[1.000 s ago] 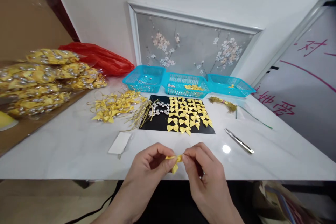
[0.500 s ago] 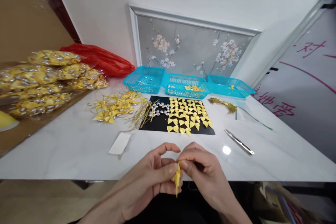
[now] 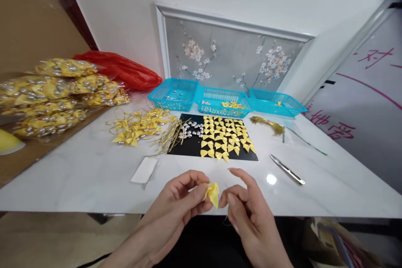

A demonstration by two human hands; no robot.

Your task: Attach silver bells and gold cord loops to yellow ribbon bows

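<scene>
Above the table's front edge, my left hand (image 3: 185, 201) pinches a yellow ribbon bow (image 3: 212, 194) between thumb and fingers. The bow's loose end points down and to the right. Just right of it, my right hand (image 3: 246, 205) has its thumb and a finger pressed together, with another finger raised. A thin strand seems to show by those fingertips, but what they hold is too fine to make out. Beyond the hands, rows of yellow bows (image 3: 221, 138) and a cluster of silver beads (image 3: 191, 130) lie on a black board (image 3: 182, 149).
Gold ties (image 3: 165, 140) and a heap of beaded bows (image 3: 138, 125) lie left of the board. Blue baskets (image 3: 174, 102) line the back. At right are a craft knife (image 3: 287, 170) and a tie bundle (image 3: 266, 124). Bagged bows (image 3: 47, 88) and a white card (image 3: 143, 170) are left.
My right hand has drawn away from the bow to the right, one finger lifting. The bow in my left hand has risen slightly and turned, showing more of its face.
</scene>
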